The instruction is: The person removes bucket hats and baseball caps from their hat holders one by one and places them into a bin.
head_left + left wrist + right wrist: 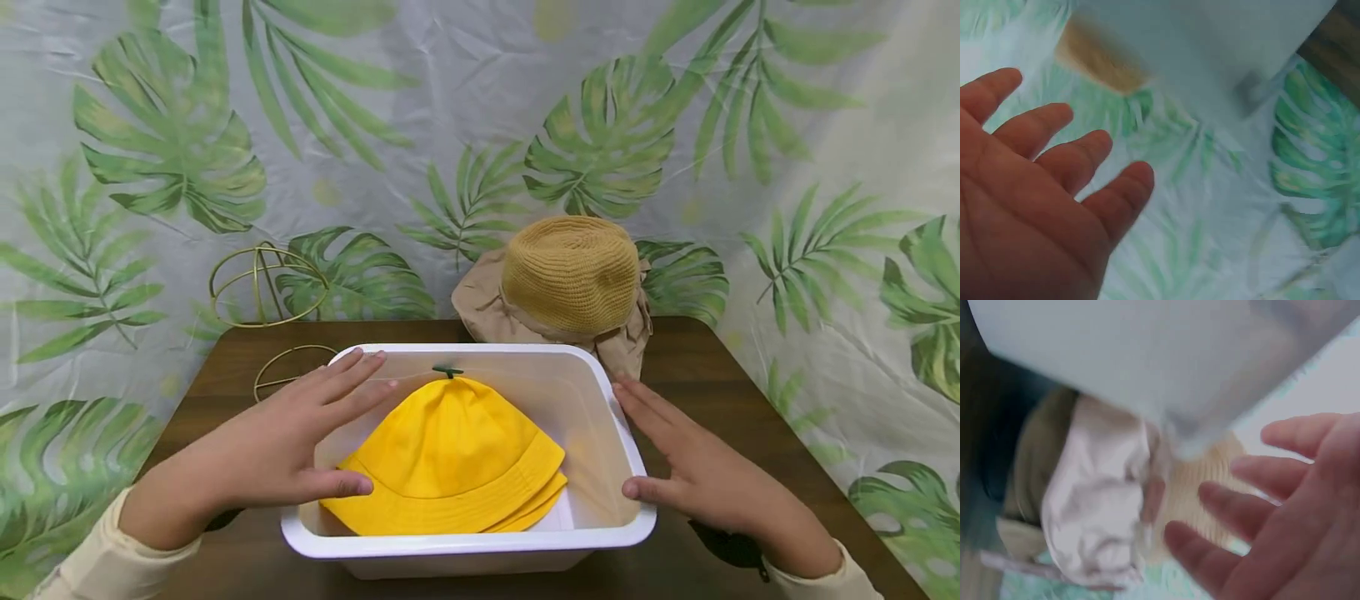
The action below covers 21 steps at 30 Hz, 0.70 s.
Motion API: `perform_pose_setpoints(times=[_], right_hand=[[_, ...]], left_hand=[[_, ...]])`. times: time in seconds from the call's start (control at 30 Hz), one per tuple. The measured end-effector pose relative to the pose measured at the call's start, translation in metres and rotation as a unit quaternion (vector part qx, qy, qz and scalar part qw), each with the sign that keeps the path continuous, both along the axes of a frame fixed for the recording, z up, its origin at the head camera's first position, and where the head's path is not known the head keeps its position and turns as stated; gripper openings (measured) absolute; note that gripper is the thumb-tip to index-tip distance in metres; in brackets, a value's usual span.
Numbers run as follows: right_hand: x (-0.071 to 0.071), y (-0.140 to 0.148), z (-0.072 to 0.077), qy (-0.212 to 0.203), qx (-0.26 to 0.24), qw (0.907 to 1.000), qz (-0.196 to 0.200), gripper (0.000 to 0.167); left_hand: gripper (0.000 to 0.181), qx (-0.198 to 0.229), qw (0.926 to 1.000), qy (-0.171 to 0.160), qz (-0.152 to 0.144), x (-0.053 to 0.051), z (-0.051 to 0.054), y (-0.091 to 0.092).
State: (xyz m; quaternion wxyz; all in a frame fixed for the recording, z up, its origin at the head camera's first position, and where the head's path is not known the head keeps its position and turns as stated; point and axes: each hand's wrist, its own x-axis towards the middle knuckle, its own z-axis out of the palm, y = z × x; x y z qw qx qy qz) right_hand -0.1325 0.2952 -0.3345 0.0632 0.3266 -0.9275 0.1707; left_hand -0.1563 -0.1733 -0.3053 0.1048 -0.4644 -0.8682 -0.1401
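A white basin (468, 543) stands on the table with a yellow bucket hat (457, 450) inside it, a small green stem on the hat's crown. Over the basin's left side is my left hand (292, 437), fingers spread and the thumb above the hat's brim. My right hand (697, 467) is beside the basin's right rim, fingers extended; whether it touches the rim I cannot tell. In the left wrist view the left hand (1047, 181) shows a bare palm, and in the right wrist view the right hand (1285, 519) has relaxed fingers near the basin's wall (1147, 356).
Behind the basin, a tan knitted hat (573, 275) sits on top of a beige fabric hat (476, 296). At the back left are gold wire stands (258, 287). The dark wooden table (750, 417) ends at a leaf-printed cloth backdrop (465, 100).
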Motion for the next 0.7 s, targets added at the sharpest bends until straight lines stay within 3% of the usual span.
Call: perform_pose_setpoints(times=[0.17,0.3,0.37,0.5,0.7], right_hand=[[-0.030,0.011,0.025,0.072,-0.024,0.9971,-0.001,0.096],[-0.058,0.015,0.042,0.129,-0.041,0.9907,0.014,0.087],[-0.072,0.016,0.050,0.142,-0.047,0.9886,0.020,0.081],[-0.094,0.015,0.065,0.121,-0.044,0.9916,-0.001,0.074],[-0.121,0.015,0.091,0.089,-0.024,0.9953,-0.031,0.074]], left_hand=[[0.093,0.084,0.9954,0.013,0.044,0.022,-0.032,-0.014],[0.098,0.116,0.9905,0.036,0.066,0.032,-0.045,-0.020],[0.103,0.113,0.9893,0.050,0.077,0.035,-0.048,-0.022],[0.109,0.084,0.9886,0.062,0.108,0.038,-0.051,-0.023],[0.112,0.039,0.9874,0.028,0.151,0.042,-0.051,-0.020]])
